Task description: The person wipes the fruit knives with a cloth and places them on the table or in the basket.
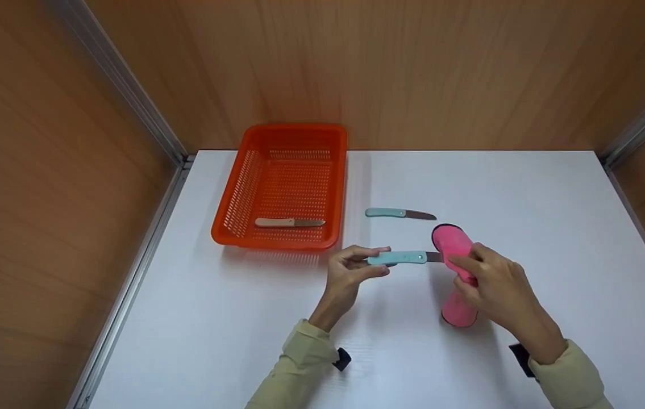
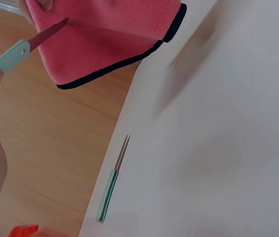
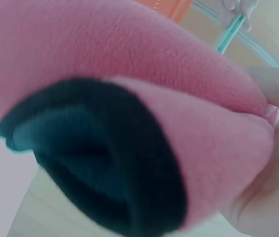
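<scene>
My left hand (image 1: 350, 272) pinches the light blue handle of a small knife (image 1: 397, 258) between thumb and fingers, blade toward the right. My right hand (image 1: 495, 287) grips a pink cloth (image 1: 454, 243) with black edging, bunched in its middle. The blade's tip part lies against the cloth, as the left wrist view shows beside the pink fabric (image 2: 100, 47). In the right wrist view the folded cloth (image 3: 213, 148) fills most of the picture and hides much of the right hand. A second light blue knife (image 1: 386, 212) lies on the table beyond the hands.
An orange-red plastic basket (image 1: 219, 233) stands at the back left of the white table (image 1: 197, 318). Inside it lies a knife with a pale handle (image 1: 275, 222). Wooden panels (image 1: 390, 74) rise at the back and sides.
</scene>
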Available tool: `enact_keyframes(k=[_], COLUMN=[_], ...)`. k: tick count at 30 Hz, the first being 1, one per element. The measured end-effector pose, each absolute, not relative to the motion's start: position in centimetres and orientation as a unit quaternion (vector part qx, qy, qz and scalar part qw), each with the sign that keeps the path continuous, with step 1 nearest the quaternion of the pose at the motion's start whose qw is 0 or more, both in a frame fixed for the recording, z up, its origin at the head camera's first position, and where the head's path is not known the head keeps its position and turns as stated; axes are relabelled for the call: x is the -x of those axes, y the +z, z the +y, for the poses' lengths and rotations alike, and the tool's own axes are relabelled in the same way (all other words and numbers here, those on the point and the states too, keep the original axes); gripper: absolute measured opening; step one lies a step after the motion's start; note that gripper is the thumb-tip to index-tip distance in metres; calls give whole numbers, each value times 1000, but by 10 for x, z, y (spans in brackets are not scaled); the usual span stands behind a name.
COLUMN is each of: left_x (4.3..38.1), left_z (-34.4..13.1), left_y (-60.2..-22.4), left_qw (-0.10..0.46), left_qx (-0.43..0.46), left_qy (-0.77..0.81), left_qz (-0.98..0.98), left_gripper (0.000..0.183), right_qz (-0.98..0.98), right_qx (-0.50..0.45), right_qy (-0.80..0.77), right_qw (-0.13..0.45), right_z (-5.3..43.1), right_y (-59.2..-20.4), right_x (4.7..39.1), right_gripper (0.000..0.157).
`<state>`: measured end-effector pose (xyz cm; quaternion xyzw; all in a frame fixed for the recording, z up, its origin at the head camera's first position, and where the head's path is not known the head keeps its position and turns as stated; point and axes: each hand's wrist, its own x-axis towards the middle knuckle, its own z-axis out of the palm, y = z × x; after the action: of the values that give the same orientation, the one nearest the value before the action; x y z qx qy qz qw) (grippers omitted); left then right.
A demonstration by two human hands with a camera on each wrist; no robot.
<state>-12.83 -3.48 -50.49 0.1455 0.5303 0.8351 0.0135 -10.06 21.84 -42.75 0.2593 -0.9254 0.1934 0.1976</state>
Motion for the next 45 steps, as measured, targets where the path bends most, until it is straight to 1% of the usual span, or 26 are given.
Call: enact_keyframes(k=[4,10,18,27,32,34,37,42,45], left_x=[129,131,131,127,125,126,126,126,125], left_z=[-37,-39,-38,-36,-33,-32,-31,-29,-28], left_y=[-507,-509,-513,-516,-515,-514,-512,-509,-507], left_qw=[11,-5,-13,3,12,11,6,0,3], left_qx=[-144,-135,-128,-121,-126,-131,-139,-155,-164], left_qy=[840,837,835,833,817,814,811,811,816], left_qz=[523,531,535,540,562,566,569,564,554], left_gripper=[26,26,31,31,31,31,31,30,31], right_qz=[-929,-920,-901,-857,-842,-841,-846,-871,-893], right_qx=[-246,-230,-180,-168,-179,-190,-213,-256,-263], right_qy=[194,221,286,356,369,371,370,342,309], right_qw=[198,228,272,333,350,346,319,244,195], right_z=[227,242,258,254,243,236,224,204,196], right_y=[-430,-434,-432,-415,-407,-406,-406,-414,-420], right_x=[100,101,96,96,98,99,100,101,101], right_gripper=[28,21,28,27,29,30,32,33,29])
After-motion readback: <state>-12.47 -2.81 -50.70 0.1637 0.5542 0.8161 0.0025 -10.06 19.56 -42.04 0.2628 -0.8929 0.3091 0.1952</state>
